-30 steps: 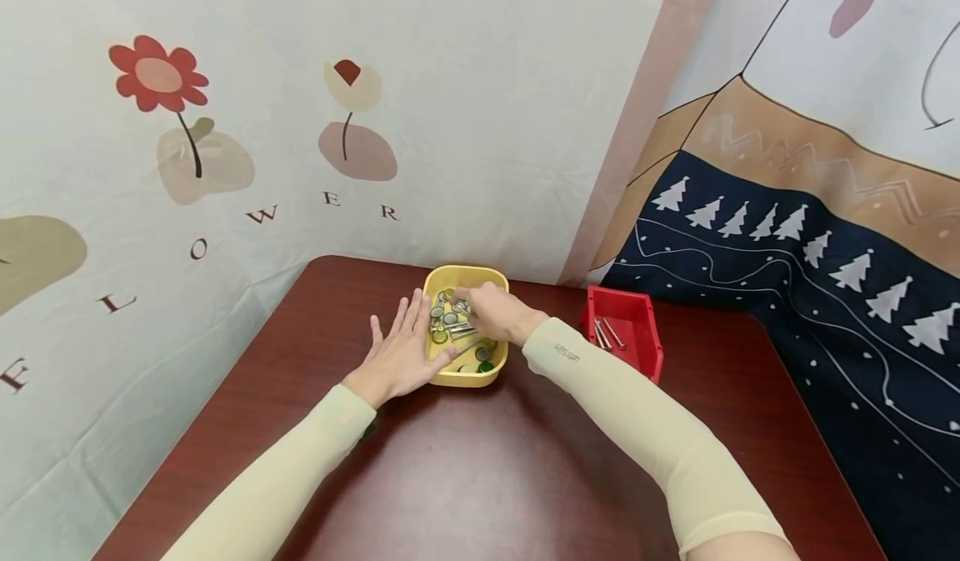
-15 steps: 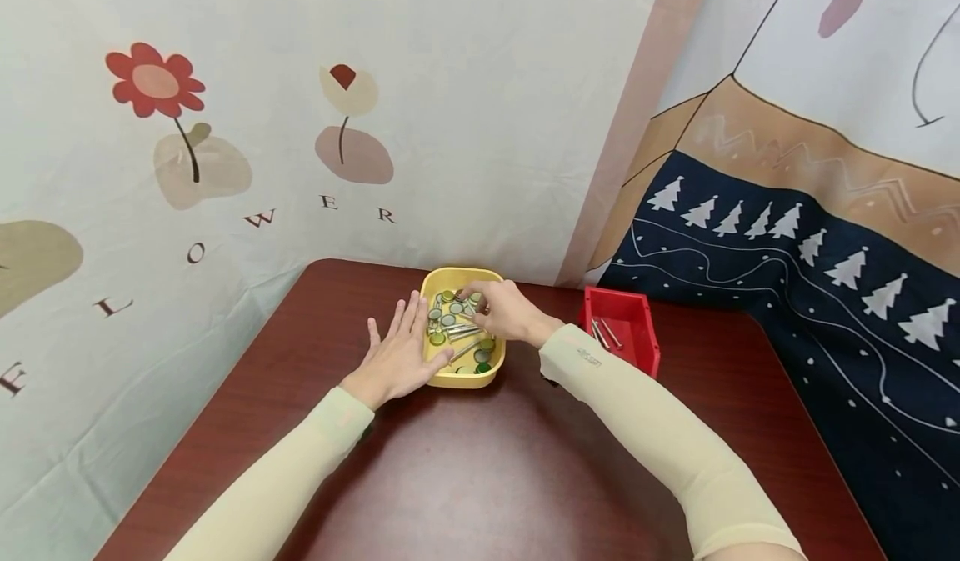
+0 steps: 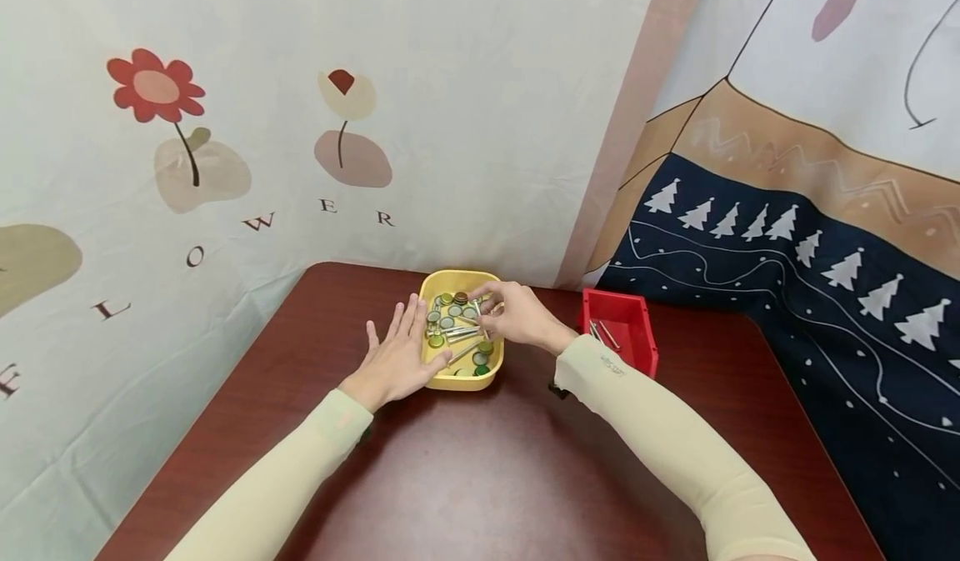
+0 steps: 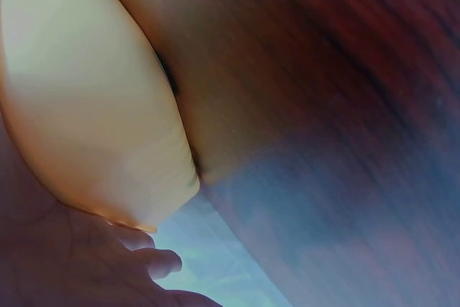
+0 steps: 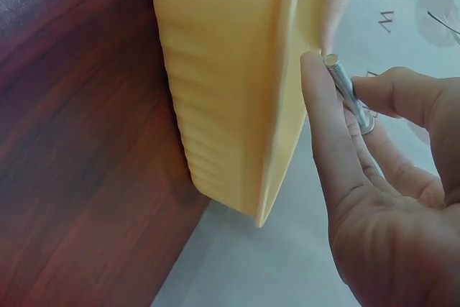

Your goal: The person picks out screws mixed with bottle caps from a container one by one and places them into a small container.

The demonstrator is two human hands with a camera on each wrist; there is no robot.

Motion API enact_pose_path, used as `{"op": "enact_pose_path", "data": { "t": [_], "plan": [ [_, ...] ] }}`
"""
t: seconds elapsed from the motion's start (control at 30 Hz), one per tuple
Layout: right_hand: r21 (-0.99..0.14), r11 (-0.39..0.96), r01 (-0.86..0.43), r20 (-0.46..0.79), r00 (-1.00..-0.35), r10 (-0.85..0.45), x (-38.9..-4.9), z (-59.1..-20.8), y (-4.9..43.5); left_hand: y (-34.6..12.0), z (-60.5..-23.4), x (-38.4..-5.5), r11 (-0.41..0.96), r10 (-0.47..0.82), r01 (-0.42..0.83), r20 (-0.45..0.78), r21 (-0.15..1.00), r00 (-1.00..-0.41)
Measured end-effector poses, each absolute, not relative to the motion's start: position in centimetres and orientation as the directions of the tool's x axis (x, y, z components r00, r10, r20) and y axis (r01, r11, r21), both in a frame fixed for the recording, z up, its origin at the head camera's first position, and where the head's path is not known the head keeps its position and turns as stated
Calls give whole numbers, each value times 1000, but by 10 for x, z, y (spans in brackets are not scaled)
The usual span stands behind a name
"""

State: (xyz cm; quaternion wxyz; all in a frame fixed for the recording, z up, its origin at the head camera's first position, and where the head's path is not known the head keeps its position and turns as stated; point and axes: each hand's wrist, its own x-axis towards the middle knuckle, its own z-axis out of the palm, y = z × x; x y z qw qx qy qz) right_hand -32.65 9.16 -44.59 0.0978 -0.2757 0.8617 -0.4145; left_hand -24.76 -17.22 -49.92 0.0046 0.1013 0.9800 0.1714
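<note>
A yellow plastic bin (image 3: 460,383) holds several bottle caps (image 3: 447,323) and several metal bolts (image 3: 461,333). My left hand (image 3: 395,353) lies against the bin's left side, fingers straight and thumb over the near rim. Over the bin's right side, my right hand (image 3: 521,318) pinches a silver bolt (image 5: 345,88) between thumb and fingers. In the right wrist view this bolt shows a threaded shaft and a flat head, raised beside the bin's rim. Yellow bin wall (image 4: 93,91) fills much of the left wrist view, with part of a hand (image 4: 93,264) below it.
To the right of the bin stands a red box (image 3: 637,334) with a few bolts (image 3: 607,334) in it, partly hidden by my right sleeve. Both stand on a dark red wooden table (image 3: 465,478). Patterned cloth (image 3: 495,127) hangs behind the table's back edge.
My right hand has risen out of the bin's contents and shifted slightly right, with a bolt now visible in its fingers. A brown cap has come into sight. My left hand stays put.
</note>
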Motion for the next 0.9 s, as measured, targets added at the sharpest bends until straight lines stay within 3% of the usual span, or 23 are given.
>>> {"op": "enact_pose_path", "data": {
  "t": [0.33, 0.9],
  "plan": [
    [-898, 375, -229, -17, -835, -550, -315, -440, 107, -174, -499, -249, 917, 201, 200, 32, 345, -979],
    [-944, 324, -65, -101, -876, -472, -302, -435, 158, -174, -499, -247, 911, 209, 206, 31, 357, -977]
  ]
}}
